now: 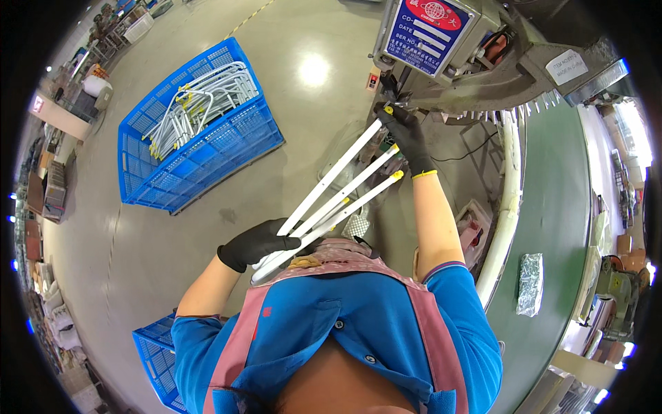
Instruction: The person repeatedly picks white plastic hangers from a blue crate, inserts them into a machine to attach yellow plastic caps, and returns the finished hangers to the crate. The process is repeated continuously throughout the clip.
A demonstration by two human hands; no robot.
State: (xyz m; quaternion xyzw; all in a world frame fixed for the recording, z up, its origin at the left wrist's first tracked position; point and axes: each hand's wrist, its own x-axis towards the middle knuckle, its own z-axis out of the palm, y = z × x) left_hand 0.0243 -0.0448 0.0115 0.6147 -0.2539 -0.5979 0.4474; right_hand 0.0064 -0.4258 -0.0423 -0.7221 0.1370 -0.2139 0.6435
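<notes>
Hands in black gloves hold a bundle of long white metal tubes with small yellow end caps (338, 194). The left hand (256, 244) is closed around the near ends of the tubes, close to the person's chest, while the right hand (407, 134) reaches out with the arm stretched, its fingers wrapped on the far end of one tube. The hands are well apart, one at each end of the bundle. The tubes are thin, straight and glossy white; three yellow tips show by the right hand, fanned slightly apart, and the tubes converge toward the left hand.

Just beyond the right hand stands a grey metal machine with a blue plate on its face (441, 34), and the topmost tube tip meets it. To the right of the right arm runs a dark green work surface with a pale curved edge (558, 207), where a small silvery foil packet (530, 283) lies. Far out from the left hand, a blue plastic lattice crate (227, 152) on the floor holds more bent white tubes. Another blue crate (157, 359) sits below the left elbow.
</notes>
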